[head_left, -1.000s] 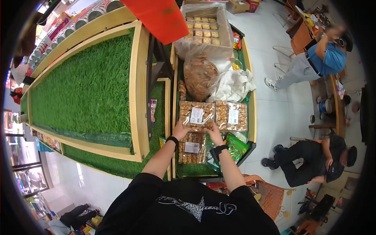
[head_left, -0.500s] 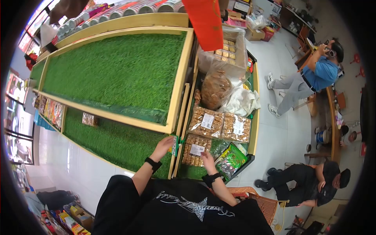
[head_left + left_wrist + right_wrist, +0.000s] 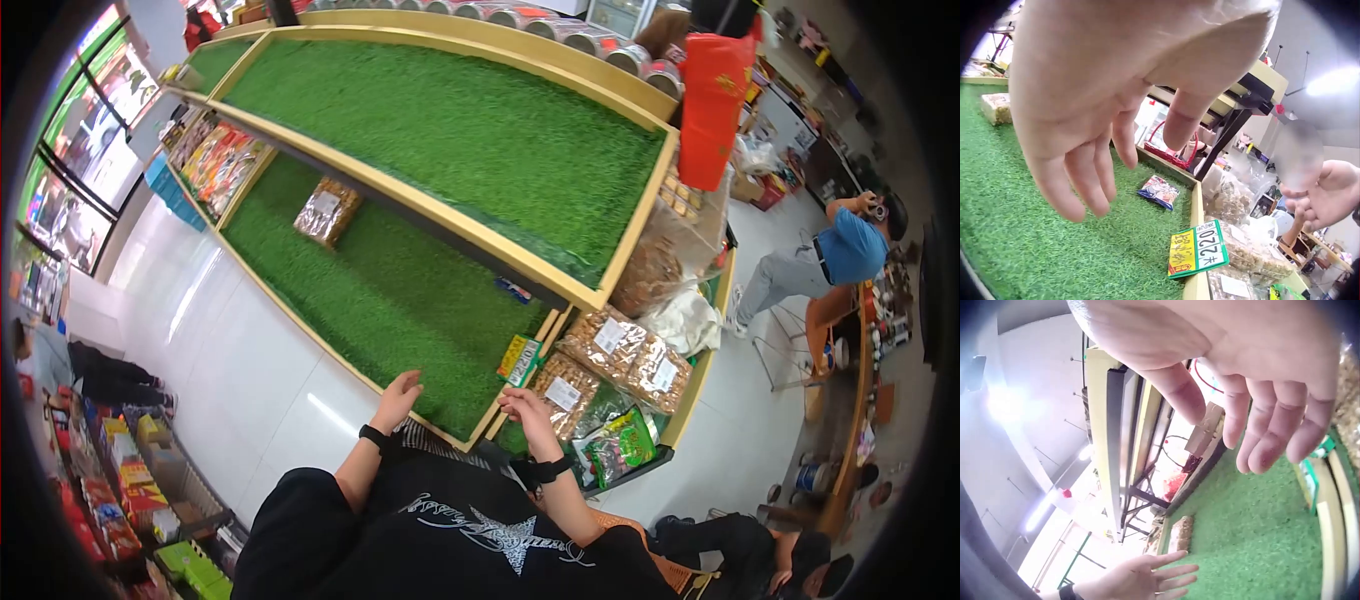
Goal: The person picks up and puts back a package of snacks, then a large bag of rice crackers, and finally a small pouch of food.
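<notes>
My left hand [image 3: 398,395] hovers over the near end of the lower green turf shelf [image 3: 400,330], holding nothing. In the left wrist view its fingers hang down loosely, apart from the turf. My right hand [image 3: 528,412] is in the air by the shelf's corner, fingers relaxed, beside a yellow and green price card [image 3: 518,360]. Just past it are clear bags of brown nut-like snacks with white labels: a near bag [image 3: 563,392], a middle bag [image 3: 600,340] and a right bag [image 3: 660,375]. Another such bag [image 3: 326,210] lies alone on the lower turf.
An upper turf shelf [image 3: 450,130] with a wooden rim overhangs the lower one. A small blue packet [image 3: 1159,191] lies on the turf. A green snack bag [image 3: 625,440] and a white plastic bag [image 3: 685,320] share the right-hand bin. A person in blue [image 3: 845,255] stands at right.
Both hands have let go of the snack bag they were touching and moved left towards the turf shelf. The head view has turned left, bringing the lone bag on the lower shelf into view.
</notes>
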Demonstrator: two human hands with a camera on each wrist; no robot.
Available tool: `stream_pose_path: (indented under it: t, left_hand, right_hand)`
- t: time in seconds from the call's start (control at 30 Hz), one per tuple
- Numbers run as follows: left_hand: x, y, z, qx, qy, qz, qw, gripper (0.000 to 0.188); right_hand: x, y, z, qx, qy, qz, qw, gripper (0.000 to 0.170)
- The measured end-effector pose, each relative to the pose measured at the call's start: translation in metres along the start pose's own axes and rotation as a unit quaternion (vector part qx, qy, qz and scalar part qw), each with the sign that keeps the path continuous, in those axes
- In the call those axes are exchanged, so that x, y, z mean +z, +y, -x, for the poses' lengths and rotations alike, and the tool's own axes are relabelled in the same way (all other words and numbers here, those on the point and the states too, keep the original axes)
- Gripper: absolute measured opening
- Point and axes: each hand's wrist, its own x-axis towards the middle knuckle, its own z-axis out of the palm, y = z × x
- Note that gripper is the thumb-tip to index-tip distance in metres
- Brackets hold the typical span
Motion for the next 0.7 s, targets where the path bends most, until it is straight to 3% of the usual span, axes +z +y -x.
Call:
stream_pose_path:
  t: [0.17, 0.33, 0.4, 0.6, 0.7]
  left_hand:
    - [-0.034, -0.018, 0.002, -0.011, 0.008, 0.043, 0.999, 0.041]
    - [-0.078, -0.026, -0.026, -0.055, 0.003, 0.073, 0.996, 0.041]
    - [-0.102, -0.034, -0.046, -0.003, 0.006, 0.076, 0.997, 0.041]
    - [-0.217, -0.061, -0.132, 0.031, 0.004, 0.051, 0.998, 0.040]
    - [-0.284, -0.053, -0.171, 0.020, 0.055, 0.067, 0.996, 0.037]
  right_hand:
    - [0.052, -0.009, -0.003, 0.011, -0.088, 0.008, 0.996, 0.026]
    - [0.102, -0.003, -0.014, 0.059, -0.076, 0.004, 0.995, 0.025]
    - [0.129, 0.001, -0.027, 0.078, -0.060, 0.002, 0.995, 0.025]
    - [0.246, -0.012, -0.094, 0.094, -0.041, -0.015, 0.995, 0.025]
    - [0.304, -0.023, -0.133, 0.107, -0.101, -0.009, 0.989, 0.025]
